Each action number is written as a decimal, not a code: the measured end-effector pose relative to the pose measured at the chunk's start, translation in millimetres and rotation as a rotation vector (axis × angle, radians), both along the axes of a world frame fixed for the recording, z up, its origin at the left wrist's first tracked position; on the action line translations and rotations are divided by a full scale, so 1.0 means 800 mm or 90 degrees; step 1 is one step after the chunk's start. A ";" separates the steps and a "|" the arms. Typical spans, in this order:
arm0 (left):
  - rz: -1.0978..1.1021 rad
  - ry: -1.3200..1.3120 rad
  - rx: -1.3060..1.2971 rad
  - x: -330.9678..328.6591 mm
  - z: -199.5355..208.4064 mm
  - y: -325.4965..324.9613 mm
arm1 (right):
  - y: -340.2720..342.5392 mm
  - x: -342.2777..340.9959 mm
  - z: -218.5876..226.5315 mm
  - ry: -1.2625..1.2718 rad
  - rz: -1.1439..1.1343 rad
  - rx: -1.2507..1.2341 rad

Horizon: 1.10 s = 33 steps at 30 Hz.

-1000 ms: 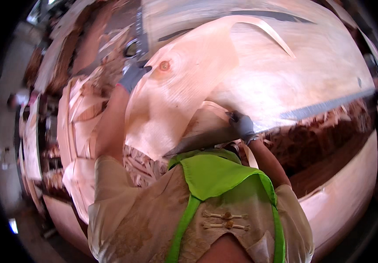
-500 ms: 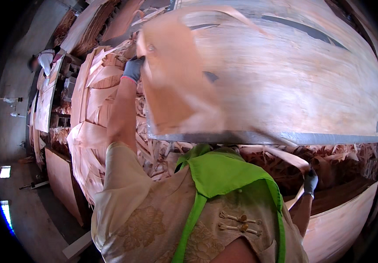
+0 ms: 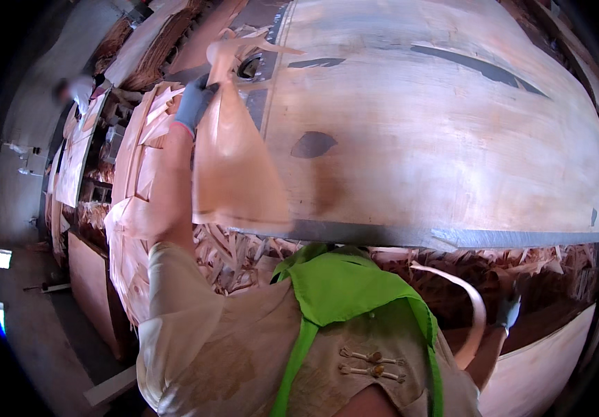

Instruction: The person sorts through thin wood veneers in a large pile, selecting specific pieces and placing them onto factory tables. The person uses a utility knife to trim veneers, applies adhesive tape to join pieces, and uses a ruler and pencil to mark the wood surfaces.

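My left hand [image 3: 195,104], in a grey glove, is closed on the gathered upper part of a thin veneer piece [image 3: 233,167]. The piece hangs fanned out, its lower edge blurred, by the left end of the table. A large pale veneer sheet [image 3: 438,146] with several dark gaps covers the tabletop. Down at the right, my gloved right hand [image 3: 509,311] is past the table's near edge, its fingers blurred but seemingly apart. Beside it a curved veneer strip [image 3: 476,313] hangs in the air, apart from the hand.
Torn veneer scraps [image 3: 226,257] fill the space below the table's grey near edge [image 3: 383,233]. A stack of veneer [image 3: 150,153] stands at the left, and another pale stack [image 3: 543,368] at the lower right. Farther left, another person [image 3: 80,94] stands by a table.
My left hand has moved left and slightly down with the veneer piece, uncovering part of the large sheet. My right hand has let go of the strip and dropped lower.
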<state>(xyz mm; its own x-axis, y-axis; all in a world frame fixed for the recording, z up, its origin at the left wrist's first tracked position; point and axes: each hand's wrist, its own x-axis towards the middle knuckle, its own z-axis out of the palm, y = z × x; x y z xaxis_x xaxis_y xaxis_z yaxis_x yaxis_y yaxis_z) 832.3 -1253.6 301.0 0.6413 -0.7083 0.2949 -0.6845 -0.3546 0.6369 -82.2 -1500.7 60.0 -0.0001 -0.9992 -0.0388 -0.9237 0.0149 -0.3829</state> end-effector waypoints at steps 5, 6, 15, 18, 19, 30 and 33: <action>-0.151 -0.161 0.151 -0.138 0.125 -0.025 | -0.033 0.258 0.031 -0.461 0.249 -0.064; -0.162 -0.167 0.171 -0.164 0.145 -0.013 | -0.023 0.320 0.054 -0.566 0.257 -0.020; -0.011 -0.132 0.201 -0.284 0.256 0.140 | 0.032 0.581 0.193 -0.646 0.431 -0.389; 0.021 -0.030 0.095 -0.289 0.267 0.200 | 0.047 0.615 0.236 -0.719 0.459 -0.386; 0.065 -0.037 0.061 -0.288 0.264 0.223 | 0.050 0.623 0.242 -0.673 0.453 -0.444; -0.092 0.067 0.395 -0.078 0.099 0.246 | 0.012 0.659 0.270 -0.318 0.622 -0.355; -0.170 0.038 0.358 -0.018 -0.028 0.223 | -0.002 0.664 0.242 -0.096 0.675 -0.259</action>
